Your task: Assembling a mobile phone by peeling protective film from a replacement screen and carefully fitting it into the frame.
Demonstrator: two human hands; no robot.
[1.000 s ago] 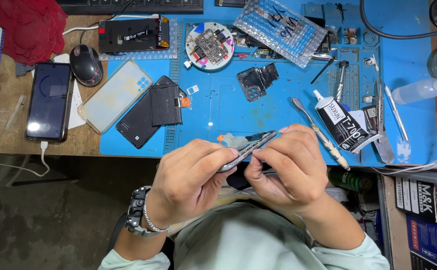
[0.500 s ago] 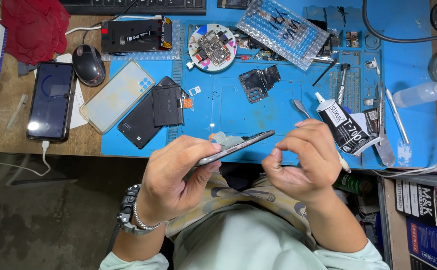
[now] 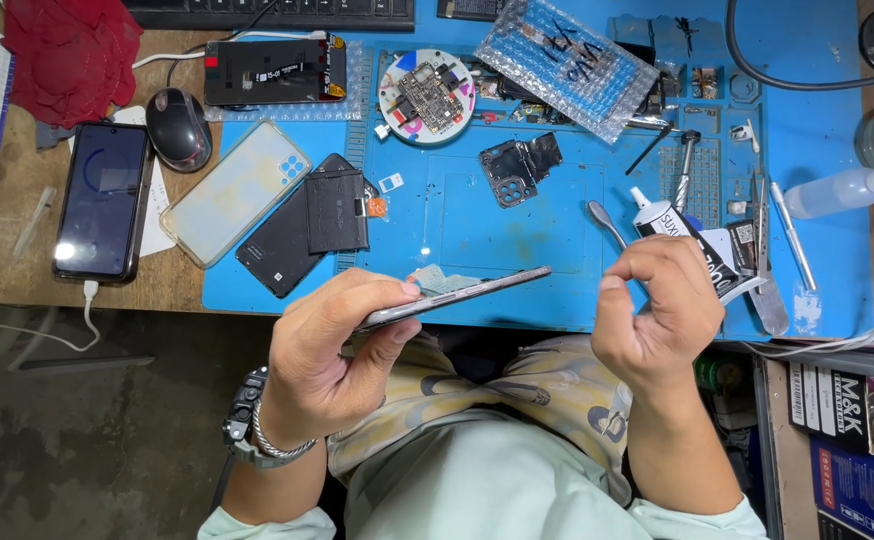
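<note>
1. While the left hand (image 3: 332, 350) grips a phone (image 3: 457, 295) edge-on, thumb on top and fingers curled beneath, the phone tilts up toward 2 o'clock over the near edge of the blue mat (image 3: 457, 215).
2. Right hand (image 3: 657, 310) is at 3 o'clock of the phone, apart from it; fingers loosely curled, thumb and forefinger pinched; I cannot tell whether they hold anything.
3. Glue tube (image 3: 682, 230) lies just behind the right hand, at 12 o'clock.
4. Spudger (image 3: 605, 222) lies beside the tube, at 9 o'clock.
5. Clear case (image 3: 235, 190) and battery (image 3: 337, 210) lie at 10 o'clock of the left hand.
6. Mouse (image 3: 179, 128) sits on the bench (image 3: 17, 280), far left.
</note>
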